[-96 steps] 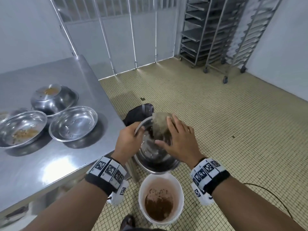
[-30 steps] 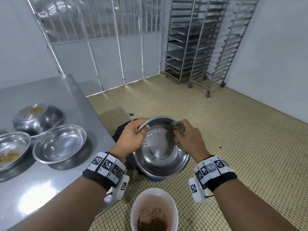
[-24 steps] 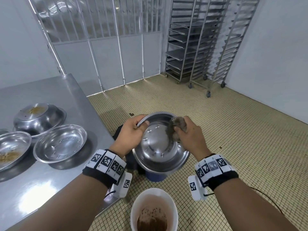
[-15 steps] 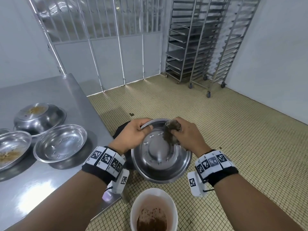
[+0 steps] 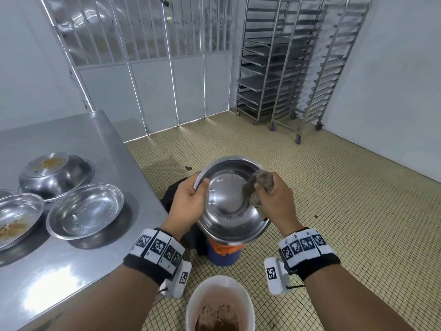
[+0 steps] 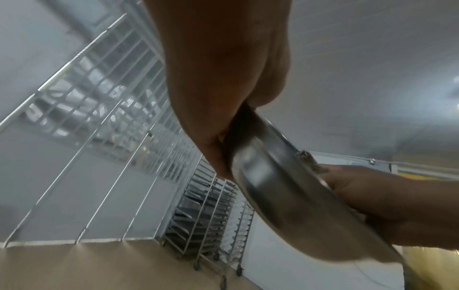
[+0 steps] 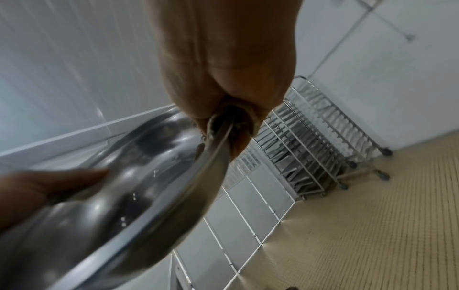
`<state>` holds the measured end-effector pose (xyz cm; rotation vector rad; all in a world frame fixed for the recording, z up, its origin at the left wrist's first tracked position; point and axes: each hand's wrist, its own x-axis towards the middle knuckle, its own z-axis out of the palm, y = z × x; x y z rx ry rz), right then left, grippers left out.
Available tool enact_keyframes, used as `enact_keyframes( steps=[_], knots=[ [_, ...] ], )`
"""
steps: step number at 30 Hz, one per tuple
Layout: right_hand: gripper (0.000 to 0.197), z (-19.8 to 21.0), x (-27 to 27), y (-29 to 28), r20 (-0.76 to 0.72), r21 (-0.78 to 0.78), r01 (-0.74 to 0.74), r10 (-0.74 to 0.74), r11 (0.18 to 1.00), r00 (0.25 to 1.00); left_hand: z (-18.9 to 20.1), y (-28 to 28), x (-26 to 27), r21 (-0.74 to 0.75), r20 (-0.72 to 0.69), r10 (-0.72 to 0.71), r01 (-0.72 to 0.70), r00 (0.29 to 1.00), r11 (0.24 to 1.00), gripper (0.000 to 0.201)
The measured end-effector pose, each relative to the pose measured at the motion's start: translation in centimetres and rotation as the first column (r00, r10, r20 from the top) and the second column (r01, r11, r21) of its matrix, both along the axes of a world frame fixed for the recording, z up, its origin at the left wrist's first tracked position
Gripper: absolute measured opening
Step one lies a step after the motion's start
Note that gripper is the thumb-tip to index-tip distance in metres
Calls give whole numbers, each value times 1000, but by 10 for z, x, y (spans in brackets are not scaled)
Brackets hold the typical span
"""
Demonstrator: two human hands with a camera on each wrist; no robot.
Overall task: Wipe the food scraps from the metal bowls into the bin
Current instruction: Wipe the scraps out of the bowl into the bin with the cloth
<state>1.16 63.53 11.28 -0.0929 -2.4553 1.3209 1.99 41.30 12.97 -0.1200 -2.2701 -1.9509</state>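
Note:
A metal bowl is tilted toward me above the floor, its inside shiny. My left hand grips its left rim, thumb inside. My right hand pinches a grey-brown cloth over the bowl's right rim. The left wrist view shows the bowl edge-on with the cloth at its rim. In the right wrist view the cloth wraps the rim of the bowl. A white bucket with brown scraps stands below. On the steel table lie other bowls, one empty, one with scraps.
An upturned bowl with scraps on its base sits farther back on the table. A blue bin with an orange liner and a black bag stand under the held bowl. Wheeled tray racks line the far wall.
The bowl has tipped a little more toward me, and my right hand with the cloth has slid from the far rim round to the right rim. My left hand keeps its grip.

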Motion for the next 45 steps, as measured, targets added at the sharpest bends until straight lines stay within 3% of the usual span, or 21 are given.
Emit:
enact_keyframes(
  steps=[3, 6, 9, 11, 13, 16, 20, 23, 27, 30, 35, 37, 41, 43, 45],
  knots=[
    [10, 8, -1, 3, 29, 30, -92, 92, 995, 995, 8, -3, -7, -191, 28, -102, 105, 994, 976, 25],
    [9, 15, -2, 6, 10, 49, -124, 124, 991, 992, 9, -1, -10, -119, 52, -96, 102, 994, 988, 24],
    [8, 9, 1, 5, -6, -1, -36, 36, 999, 999, 9, 0, -8, 44, 69, -53, 50, 996, 998, 27],
    [9, 4, 3, 3, 6, 4, -23, 23, 1000, 1000, 10, -2, -7, 18, 62, -63, 62, 996, 998, 28],
    [1, 8, 3, 3, 54, 45, -96, 94, 994, 994, 10, -3, -7, -79, 80, -116, 123, 990, 989, 24],
    [9, 23, -2, 5, 90, 157, -213, 201, 964, 975, 12, -4, -8, -140, 111, -201, 215, 973, 966, 21],
    [3, 24, 1, 2, 47, 87, -153, 149, 984, 988, 14, -6, -12, -72, 57, -142, 146, 988, 987, 21],
    [12, 11, 6, -1, 68, -8, -71, 72, 997, 995, 13, -10, -12, -32, 49, -72, 73, 996, 997, 23],
    [3, 19, 3, -3, 96, 73, -152, 145, 986, 985, 10, -9, -9, -97, 64, -120, 126, 991, 987, 23],
    [10, 34, -4, -1, 77, 180, -230, 219, 956, 973, 16, -6, -7, -77, 82, -143, 150, 986, 986, 22],
    [12, 20, -2, -4, 20, -3, -38, 38, 999, 999, 22, -8, -7, 137, 31, -1, -3, 1000, 991, 26],
    [12, 13, 1, -6, 40, -12, -22, 22, 1000, 999, 20, -7, -5, 96, 17, 12, -13, 1000, 995, 27],
    [10, 29, -6, -1, 59, 151, -153, 146, 977, 988, 16, -2, 0, -39, 9, -66, 66, 998, 997, 25],
    [11, 36, -10, 2, 28, 182, -161, 158, 970, 987, 16, -1, -3, 11, 10, -52, 52, 999, 999, 26],
    [8, 32, -9, 0, -15, 96, -83, 85, 992, 996, 14, -1, -7, 100, -9, 35, -33, 999, 994, 29]
  ],
)
